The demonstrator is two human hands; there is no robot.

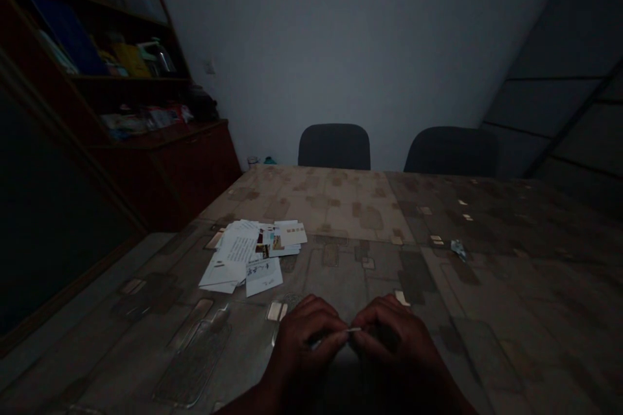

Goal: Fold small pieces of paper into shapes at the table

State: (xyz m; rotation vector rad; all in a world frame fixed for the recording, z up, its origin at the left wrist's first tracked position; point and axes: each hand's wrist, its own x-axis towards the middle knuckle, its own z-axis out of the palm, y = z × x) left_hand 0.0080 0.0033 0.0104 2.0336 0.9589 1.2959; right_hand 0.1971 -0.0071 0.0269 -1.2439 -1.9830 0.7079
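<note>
My left hand (316, 331) and my right hand (387, 327) are close together at the lower middle, above the near part of the table. Between their pinched thumbs and fingertips shows a small, thin, whitish piece (354, 329); both hands grip it. Most of it is hidden by the fingers, and the picture is dark, so I cannot tell what it is. Left of and beyond my hands lies a loose pile of white printed cards and papers (238, 249), overlapping one another.
The patterned tablecloth (341, 201) covers the wide table. A small crumpled scrap (458, 248) lies at the right. Two dark chairs (334, 146) (452, 150) stand behind the far edge. A red-brown shelf unit (189, 155) with bags and folders is at the left.
</note>
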